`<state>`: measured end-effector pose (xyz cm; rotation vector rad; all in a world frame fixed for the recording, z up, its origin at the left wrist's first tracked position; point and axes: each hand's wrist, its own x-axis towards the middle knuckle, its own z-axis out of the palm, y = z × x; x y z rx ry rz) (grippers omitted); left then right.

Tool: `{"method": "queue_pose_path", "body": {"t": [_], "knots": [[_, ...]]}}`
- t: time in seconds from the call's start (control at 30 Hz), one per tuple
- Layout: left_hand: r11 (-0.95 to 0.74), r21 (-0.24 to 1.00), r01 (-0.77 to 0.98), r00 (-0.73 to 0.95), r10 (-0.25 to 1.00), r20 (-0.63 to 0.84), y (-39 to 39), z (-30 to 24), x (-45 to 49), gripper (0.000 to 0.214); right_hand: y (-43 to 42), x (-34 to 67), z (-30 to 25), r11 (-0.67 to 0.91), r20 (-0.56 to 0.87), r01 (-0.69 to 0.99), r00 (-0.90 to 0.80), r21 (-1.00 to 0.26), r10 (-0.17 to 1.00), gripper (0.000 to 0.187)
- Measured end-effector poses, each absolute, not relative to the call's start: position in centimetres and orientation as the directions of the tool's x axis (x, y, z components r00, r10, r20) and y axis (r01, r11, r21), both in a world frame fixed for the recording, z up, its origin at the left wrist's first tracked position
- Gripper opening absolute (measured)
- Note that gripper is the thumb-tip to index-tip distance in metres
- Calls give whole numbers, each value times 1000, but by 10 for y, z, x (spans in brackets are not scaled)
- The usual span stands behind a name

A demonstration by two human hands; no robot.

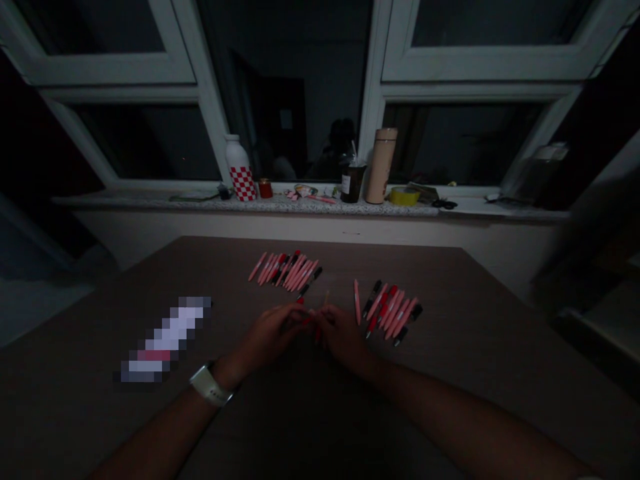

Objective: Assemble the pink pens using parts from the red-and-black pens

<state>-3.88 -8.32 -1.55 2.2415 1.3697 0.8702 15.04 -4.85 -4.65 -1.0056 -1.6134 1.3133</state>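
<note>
While both hands meet over it, table: dark brown, fills the lower frame; room very dim.
Windowsill: runs beyond the table's far edge, cluttered.
Sill items: checked bottle past the table's far left, tan flask past its far middle.
Blurred patch: on the table's left part, contents unreadable.
Left hand: above table centre, fingers closed narrow on one end of a pen; watch on the wrist.
Right hand: above table centre, touching the left, fingers pinched on the same pen.
Far pen row: pink and red pens side by side, toward the table's far edge, apart from the hands.
Right pen group: similar pens on the table, right of centre, just beside the right hand.
Lone pen: pink, lying on the table between the right hand and the right pen group.
Held pen: red part shows between the fingertips, just off the table top; the rest is hidden.
Risk: a small part could probably slip from the pinch and roll across the table, since the light is poor.
Risk 2: the right wrist sits close to the right pen group, so a sideways sweep would likely scatter it.
</note>
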Motion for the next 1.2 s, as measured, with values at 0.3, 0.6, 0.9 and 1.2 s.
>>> {"method": "queue_pose_path", "body": {"t": [0.3,0.6,0.9,1.2], "knots": [[-461,528,713,300,882,364,-84,-15,-39,16,-47,149,-49,184,132,103,-379,-978,916,40],[-490,489,721,314,861,400,-86,-11,-37,14,-49,152,-45,283,196,161,-413,-945,890,40],[-473,301,828,336,848,409,-86,-10,-43,17,-49,152,-45,277,202,172,-357,-945,912,38],[-538,131,832,458,802,383,-84,-12,-50,17,-48,152,-50,366,235,191,-487,-911,841,41]]}}
